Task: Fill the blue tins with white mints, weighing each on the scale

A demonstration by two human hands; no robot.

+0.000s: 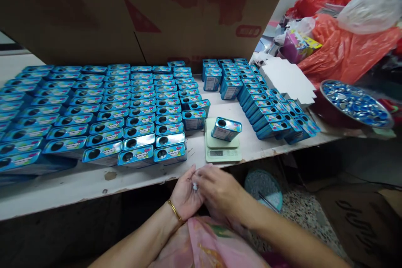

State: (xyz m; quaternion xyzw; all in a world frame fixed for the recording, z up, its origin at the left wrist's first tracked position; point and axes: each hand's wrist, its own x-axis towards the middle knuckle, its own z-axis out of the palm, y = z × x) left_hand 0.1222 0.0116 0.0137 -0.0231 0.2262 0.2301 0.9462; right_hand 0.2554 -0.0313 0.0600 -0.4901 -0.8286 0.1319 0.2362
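Note:
Below the table's front edge, my left hand (pixel 186 196) is cupped palm up and holds a small whitish piece (pixel 195 186). My right hand (pixel 220 186) reaches over that palm, its fingers bent together and slightly blurred; whatever is in them is hidden. Just beyond my hands a pale green kitchen scale (pixel 223 155) stands on the table, its display too small to read. One blue tin (pixel 226 129) with a round opening in its top stands on the scale. Rows of similar blue tins (pixel 138 155), marked "Caramelo Macizo", stand to the left.
More tins (pixel 270 127) stand in rows on the right. A large cardboard box (pixel 94 12) rises behind the table (pixel 138 178). A bowl of blue-and-silver caps (pixel 354 100), white card (pixel 287 77) and red plastic bags (pixel 348 50) lie farther right. A teal tub (pixel 264 184) stands below.

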